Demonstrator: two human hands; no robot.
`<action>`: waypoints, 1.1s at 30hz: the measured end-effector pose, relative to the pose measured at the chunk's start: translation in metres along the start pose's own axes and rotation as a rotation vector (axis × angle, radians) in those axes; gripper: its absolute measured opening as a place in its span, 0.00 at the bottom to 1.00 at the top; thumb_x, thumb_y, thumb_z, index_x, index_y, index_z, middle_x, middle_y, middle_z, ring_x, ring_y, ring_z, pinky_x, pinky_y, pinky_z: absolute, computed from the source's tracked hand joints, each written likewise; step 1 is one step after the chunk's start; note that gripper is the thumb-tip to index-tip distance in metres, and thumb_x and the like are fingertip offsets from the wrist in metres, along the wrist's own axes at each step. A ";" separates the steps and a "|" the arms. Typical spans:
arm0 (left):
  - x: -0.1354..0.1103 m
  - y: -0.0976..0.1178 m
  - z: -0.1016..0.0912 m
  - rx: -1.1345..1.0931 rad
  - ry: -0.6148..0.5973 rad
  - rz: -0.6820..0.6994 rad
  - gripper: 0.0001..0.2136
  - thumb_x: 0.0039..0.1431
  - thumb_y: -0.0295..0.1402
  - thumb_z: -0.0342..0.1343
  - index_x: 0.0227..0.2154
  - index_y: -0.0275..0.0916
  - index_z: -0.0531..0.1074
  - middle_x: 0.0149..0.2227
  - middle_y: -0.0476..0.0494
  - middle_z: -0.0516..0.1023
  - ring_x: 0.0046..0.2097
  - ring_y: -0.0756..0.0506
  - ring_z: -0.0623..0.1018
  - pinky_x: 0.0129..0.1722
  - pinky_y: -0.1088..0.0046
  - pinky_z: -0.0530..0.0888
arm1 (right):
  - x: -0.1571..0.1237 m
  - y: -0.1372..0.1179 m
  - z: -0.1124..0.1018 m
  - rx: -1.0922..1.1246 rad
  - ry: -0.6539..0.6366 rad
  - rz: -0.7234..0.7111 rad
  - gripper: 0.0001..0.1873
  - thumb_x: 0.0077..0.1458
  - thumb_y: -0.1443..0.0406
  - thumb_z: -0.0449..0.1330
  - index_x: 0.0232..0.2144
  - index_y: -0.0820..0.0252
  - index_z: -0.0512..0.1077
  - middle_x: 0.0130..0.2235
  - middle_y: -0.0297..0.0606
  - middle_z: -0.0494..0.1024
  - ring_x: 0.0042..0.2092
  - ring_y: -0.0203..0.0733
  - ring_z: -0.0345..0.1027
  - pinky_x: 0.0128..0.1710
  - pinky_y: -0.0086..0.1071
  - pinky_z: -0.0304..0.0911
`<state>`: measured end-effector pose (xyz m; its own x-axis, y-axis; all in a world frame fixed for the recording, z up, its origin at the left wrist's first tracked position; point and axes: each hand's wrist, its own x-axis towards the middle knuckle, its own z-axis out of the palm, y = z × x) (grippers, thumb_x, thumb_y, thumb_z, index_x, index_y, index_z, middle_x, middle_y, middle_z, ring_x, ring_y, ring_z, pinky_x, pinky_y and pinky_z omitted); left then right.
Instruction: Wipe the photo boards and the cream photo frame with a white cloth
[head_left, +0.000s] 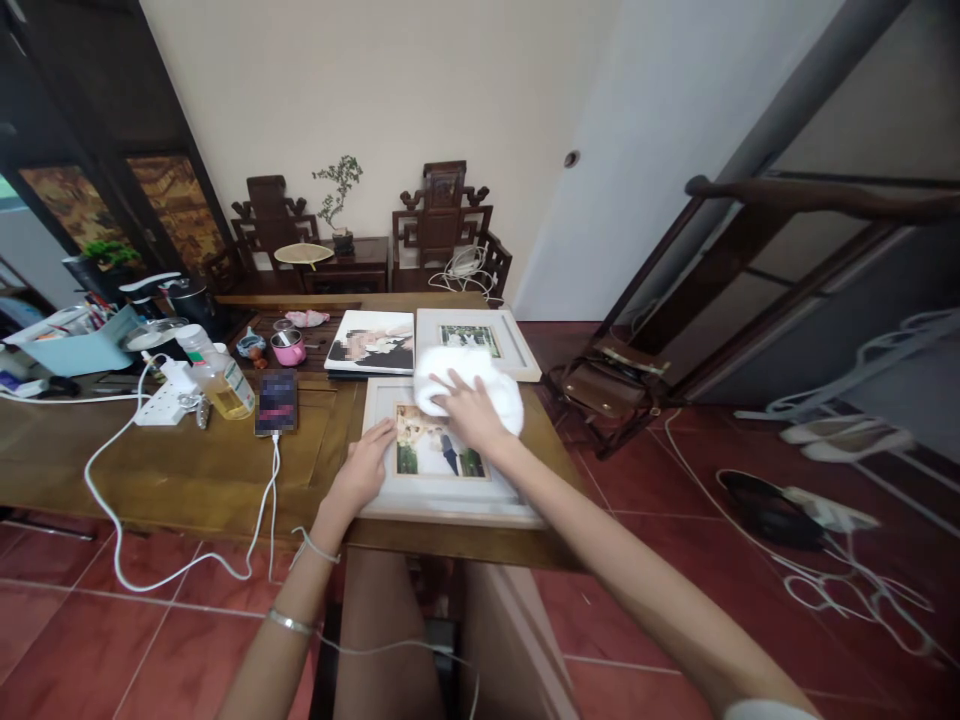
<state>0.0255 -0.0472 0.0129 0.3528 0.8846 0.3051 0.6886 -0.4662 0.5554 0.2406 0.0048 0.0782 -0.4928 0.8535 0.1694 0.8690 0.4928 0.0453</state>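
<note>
A light picture frame (pixel 450 507) with a photo of people outdoors lies flat near the table's front edge. My left hand (pixel 365 468) rests on its left border, fingers stretched over the mat beside the photo. Over the frame's upper right part, my right hand (pixel 474 415) presses a bunched white towel (pixel 454 362), its fingers partly spread and bent into the cloth. The towel hides that corner and overlaps a second framed photo (pixel 517 350) behind. To the left of this second frame lies a white photo album or panel (pixel 373 330).
Left on the wooden table (pixel 315 470) are a charging phone (pixel 276 403), a bottle of yellowish liquid (pixel 225 385), a power strip (pixel 166 395) and a pink cup (pixel 288 347). White cables (pixel 112 530) hang over the front edge. A wooden chair (pixel 675 300) holding a brown bag (pixel 604 385) stands right.
</note>
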 end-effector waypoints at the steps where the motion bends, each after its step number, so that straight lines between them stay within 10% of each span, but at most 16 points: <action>1: 0.000 0.000 0.000 0.005 0.002 -0.001 0.30 0.49 0.13 0.41 0.55 0.36 0.65 0.61 0.36 0.64 0.63 0.43 0.62 0.62 0.54 0.59 | 0.012 -0.010 0.000 0.002 0.014 -0.049 0.17 0.56 0.71 0.54 0.48 0.58 0.72 0.65 0.39 0.54 0.65 0.57 0.42 0.57 0.58 0.47; 7: 0.002 -0.001 -0.001 0.022 0.007 0.007 0.28 0.50 0.15 0.42 0.54 0.37 0.67 0.57 0.37 0.68 0.61 0.42 0.65 0.61 0.55 0.62 | 0.033 -0.046 0.004 -0.002 -0.071 -0.228 0.22 0.56 0.76 0.51 0.50 0.55 0.70 0.65 0.35 0.54 0.65 0.51 0.43 0.59 0.54 0.45; 13: 0.000 -0.005 0.002 0.011 0.043 0.021 0.28 0.51 0.14 0.42 0.53 0.38 0.67 0.59 0.37 0.66 0.62 0.43 0.64 0.61 0.54 0.61 | 0.000 0.011 -0.007 -0.024 -0.117 -0.082 0.23 0.51 0.79 0.52 0.44 0.56 0.74 0.59 0.40 0.66 0.63 0.50 0.51 0.57 0.50 0.48; 18: 0.000 -0.004 0.003 0.029 0.053 -0.021 0.27 0.50 0.13 0.42 0.51 0.41 0.70 0.59 0.39 0.66 0.62 0.43 0.64 0.61 0.54 0.62 | -0.040 0.048 -0.016 -0.052 -0.136 0.063 0.25 0.49 0.82 0.48 0.44 0.61 0.75 0.56 0.50 0.70 0.60 0.53 0.57 0.53 0.51 0.54; 28: 0.002 0.001 -0.003 0.022 0.049 -0.027 0.26 0.51 0.14 0.42 0.50 0.40 0.70 0.60 0.39 0.65 0.62 0.43 0.64 0.61 0.56 0.62 | -0.164 -0.009 -0.050 0.169 -0.309 -0.052 0.34 0.34 0.83 0.50 0.44 0.57 0.74 0.62 0.42 0.62 0.65 0.55 0.46 0.57 0.55 0.51; 33: 0.003 0.004 -0.007 0.017 0.042 -0.019 0.27 0.51 0.14 0.41 0.50 0.41 0.71 0.59 0.40 0.66 0.62 0.44 0.65 0.61 0.56 0.62 | -0.127 0.008 -0.029 0.100 -0.100 0.000 0.32 0.40 0.82 0.50 0.47 0.60 0.73 0.63 0.46 0.59 0.65 0.55 0.46 0.59 0.52 0.50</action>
<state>0.0246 -0.0468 0.0213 0.3124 0.8919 0.3271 0.7058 -0.4483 0.5485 0.3112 -0.1042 0.0860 -0.4987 0.8639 0.0706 0.8629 0.5026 -0.0535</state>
